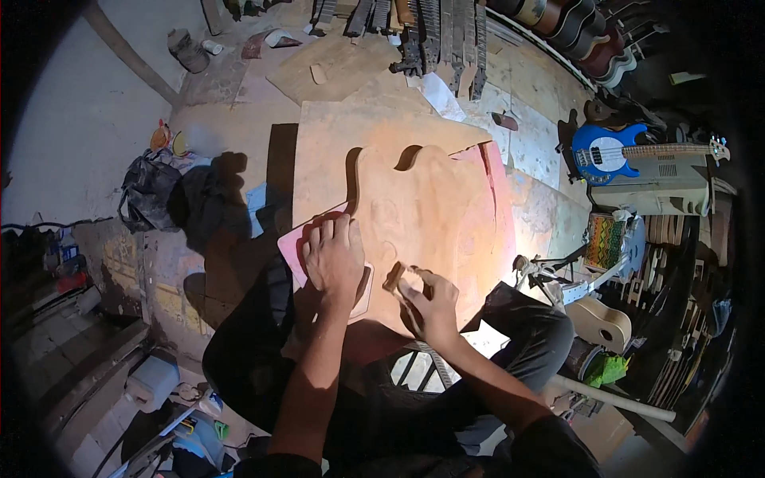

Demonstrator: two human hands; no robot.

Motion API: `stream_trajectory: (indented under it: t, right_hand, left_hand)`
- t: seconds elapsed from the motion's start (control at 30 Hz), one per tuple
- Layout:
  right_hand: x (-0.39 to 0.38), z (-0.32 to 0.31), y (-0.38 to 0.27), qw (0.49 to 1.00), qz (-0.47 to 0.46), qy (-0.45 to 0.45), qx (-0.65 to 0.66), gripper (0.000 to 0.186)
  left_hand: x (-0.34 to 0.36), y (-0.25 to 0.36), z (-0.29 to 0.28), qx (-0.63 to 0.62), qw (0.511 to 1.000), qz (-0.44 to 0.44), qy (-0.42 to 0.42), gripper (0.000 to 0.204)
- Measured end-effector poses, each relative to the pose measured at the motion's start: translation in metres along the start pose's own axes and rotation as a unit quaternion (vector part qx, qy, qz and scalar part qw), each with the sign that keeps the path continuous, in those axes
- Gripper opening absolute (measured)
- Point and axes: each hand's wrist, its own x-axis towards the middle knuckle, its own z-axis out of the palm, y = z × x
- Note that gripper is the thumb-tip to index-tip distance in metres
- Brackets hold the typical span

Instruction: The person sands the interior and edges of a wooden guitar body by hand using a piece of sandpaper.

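Observation:
A pale wooden guitar body (422, 207) with a double cutaway lies on pink-edged sheets (498, 191) on a work board, just in front of me. My left hand (333, 253) rests on the body's left side, fingers slightly bent and apart, holding nothing that I can see. My right hand (430, 307) grips a small brownish block (394, 277) on the lower middle of the body. My legs show below the board.
Stacked guitar necks (422, 40) lie beyond the board. Hanging guitars, a blue bass (606, 155) and an unpainted body (598, 325) stand at the right. A dark bag (147, 191) sits at the left, with containers (151, 382) at lower left.

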Motion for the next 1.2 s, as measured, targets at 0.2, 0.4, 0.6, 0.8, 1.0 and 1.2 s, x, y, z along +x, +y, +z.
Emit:
stream_trajectory:
  t: [0.2,0.4,0.6,0.8,1.0,1.2]
  right_hand:
    - [0.157,-0.041,0.053,0.974,-0.010,0.116,-0.194,0.032]
    - [0.008,0.003,0.017,0.994,-0.024,-0.014,-0.105,0.033]
    - [0.162,-0.042,0.053,0.962,-0.041,0.153,-0.221,0.031]
    - [0.036,-0.003,0.020,0.988,-0.047,-0.007,-0.147,0.030]
    - [0.178,-0.033,0.052,0.968,-0.039,0.140,-0.206,0.033]
    - [0.046,0.001,0.010,0.975,-0.113,0.019,-0.191,0.029]
  left_hand:
    - [0.000,0.014,0.002,-0.018,1.000,0.017,0.018,0.031]
    - [-0.001,0.020,0.007,0.018,0.999,-0.005,0.051,0.026]
    - [0.002,0.035,0.001,0.021,1.000,0.000,0.023,0.027]
    - [0.000,0.023,0.005,0.037,0.999,-0.002,0.027,0.029]
    - [0.000,0.032,0.003,0.037,0.999,-0.004,0.011,0.030]
    - [-0.002,0.021,0.008,0.050,0.999,0.000,0.019,0.031]
